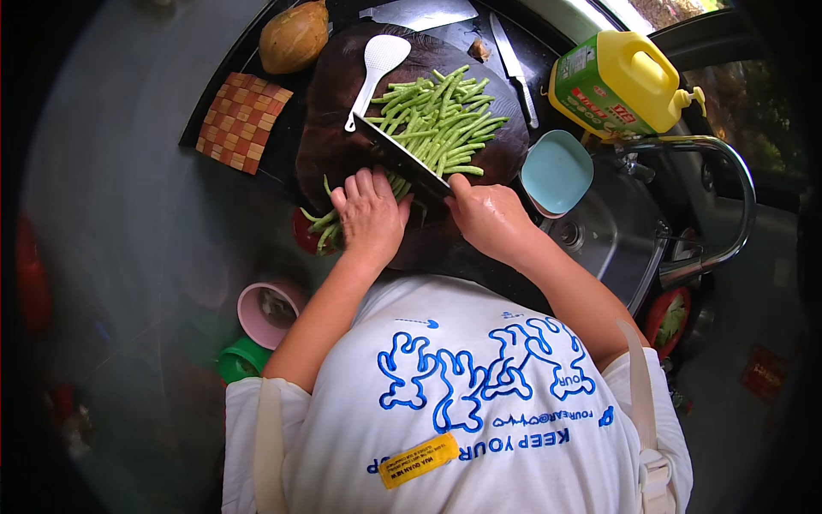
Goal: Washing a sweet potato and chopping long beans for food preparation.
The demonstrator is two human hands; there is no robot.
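Observation:
My right hand (491,218) is closed around the handle of a kitchen knife (403,154), probably a cleaver, seen nearly edge-on. Its blade slants up and left across a dark wooden chopping board (327,151). Beyond the blade lies a heap of green beans (443,122), many of them in short lengths. My left hand (369,212) presses a bunch of longer green beans (327,225) to the near side of the board, and their ends stick out left of the hand. A white rice paddle (384,58) lies at the board's far left, its handle end close to the blade tip.
Right of the board are a knife (512,64), a light-blue plastic dish (557,170), a yellow jug (642,83) and a steel sink (610,218) with a curved faucet (745,186). At left are a woven mat (243,122) and a brown gourd-like vegetable (294,37). A pink bin (257,315) stands below.

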